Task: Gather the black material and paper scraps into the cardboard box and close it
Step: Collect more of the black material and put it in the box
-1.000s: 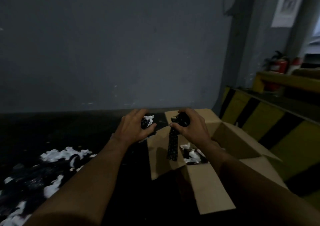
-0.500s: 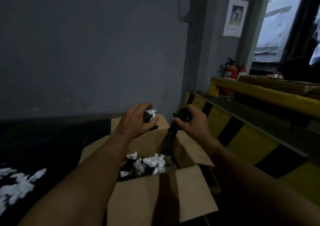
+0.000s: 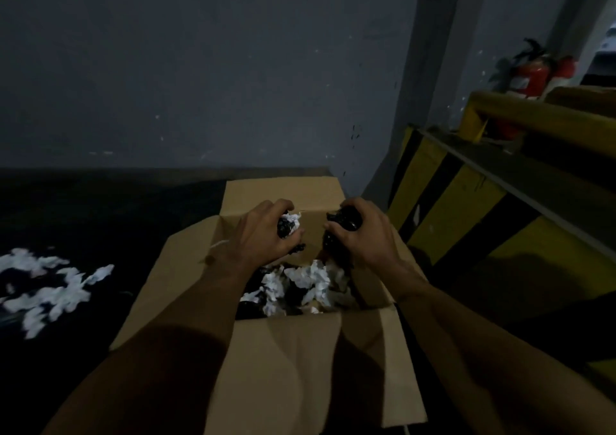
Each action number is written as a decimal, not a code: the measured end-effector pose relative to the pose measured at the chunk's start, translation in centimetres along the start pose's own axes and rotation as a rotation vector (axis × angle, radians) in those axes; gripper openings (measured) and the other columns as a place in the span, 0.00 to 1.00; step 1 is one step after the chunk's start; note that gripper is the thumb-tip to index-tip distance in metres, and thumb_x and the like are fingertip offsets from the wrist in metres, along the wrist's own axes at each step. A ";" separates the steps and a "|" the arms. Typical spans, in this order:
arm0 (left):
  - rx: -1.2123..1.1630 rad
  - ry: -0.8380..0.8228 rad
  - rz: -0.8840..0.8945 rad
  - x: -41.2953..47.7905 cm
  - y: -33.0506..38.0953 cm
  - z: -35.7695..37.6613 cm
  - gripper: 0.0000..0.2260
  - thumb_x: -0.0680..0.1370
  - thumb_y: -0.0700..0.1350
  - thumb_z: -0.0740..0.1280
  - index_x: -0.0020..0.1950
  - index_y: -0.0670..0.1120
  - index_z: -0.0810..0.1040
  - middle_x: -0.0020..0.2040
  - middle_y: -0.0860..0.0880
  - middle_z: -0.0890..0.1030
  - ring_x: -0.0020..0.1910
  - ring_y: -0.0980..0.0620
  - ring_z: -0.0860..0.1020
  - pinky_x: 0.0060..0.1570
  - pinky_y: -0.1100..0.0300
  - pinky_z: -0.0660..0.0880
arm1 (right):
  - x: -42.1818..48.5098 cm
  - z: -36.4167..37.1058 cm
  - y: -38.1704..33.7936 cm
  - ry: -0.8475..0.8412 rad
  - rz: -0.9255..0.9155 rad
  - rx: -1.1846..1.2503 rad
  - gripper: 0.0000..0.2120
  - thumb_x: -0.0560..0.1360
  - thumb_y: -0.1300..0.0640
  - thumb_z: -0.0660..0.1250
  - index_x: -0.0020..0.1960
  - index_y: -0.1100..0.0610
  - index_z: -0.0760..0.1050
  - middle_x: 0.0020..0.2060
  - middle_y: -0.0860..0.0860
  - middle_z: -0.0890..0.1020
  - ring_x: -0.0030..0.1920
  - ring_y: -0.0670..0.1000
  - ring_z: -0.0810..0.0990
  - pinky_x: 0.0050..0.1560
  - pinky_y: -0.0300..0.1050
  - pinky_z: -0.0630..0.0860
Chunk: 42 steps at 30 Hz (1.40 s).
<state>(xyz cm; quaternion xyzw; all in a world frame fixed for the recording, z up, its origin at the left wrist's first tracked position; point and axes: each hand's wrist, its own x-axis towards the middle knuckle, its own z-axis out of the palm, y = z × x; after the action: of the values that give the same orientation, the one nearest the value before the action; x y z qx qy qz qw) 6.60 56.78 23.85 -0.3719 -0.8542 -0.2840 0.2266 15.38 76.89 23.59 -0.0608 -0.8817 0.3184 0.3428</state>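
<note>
An open cardboard box (image 3: 300,361) stands in front of me with all flaps spread out. Inside lie white paper scraps (image 3: 310,278) mixed with black material (image 3: 253,308). My left hand (image 3: 263,234) hovers over the box and grips a wad of black material and white paper (image 3: 289,226). My right hand (image 3: 363,234) is beside it, also over the box, and grips a bunch of black material (image 3: 345,223) that hangs down into the box. More white paper scraps (image 3: 50,284) and black material lie on the dark floor at the left.
A grey wall (image 3: 200,68) rises just behind the box. At the right runs a yellow and black striped barrier (image 3: 466,208) with a yellow rail (image 3: 533,118) on top. Red fire extinguishers (image 3: 533,74) stand behind it.
The view has swung over the box, which now lies centred under both hands. Both hands have come lower over the opening, and the black strip in my right hand hangs shorter.
</note>
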 end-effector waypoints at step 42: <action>0.080 -0.122 -0.166 3.0 -10.7 8.9 0.14 0.76 0.53 0.56 0.55 0.48 0.74 0.50 0.48 0.76 0.49 0.45 0.77 0.43 0.54 0.73 | 5.8 11.8 7.6 -0.273 0.169 -0.125 0.10 0.75 0.47 0.66 0.50 0.53 0.78 0.52 0.51 0.77 0.52 0.55 0.76 0.51 0.48 0.74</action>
<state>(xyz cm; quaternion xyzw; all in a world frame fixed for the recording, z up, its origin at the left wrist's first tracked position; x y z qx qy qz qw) -5.01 58.09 15.67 -0.3072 -0.9048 -0.2446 0.1648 2.59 78.68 15.62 -0.1118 -0.9299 0.2961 0.1873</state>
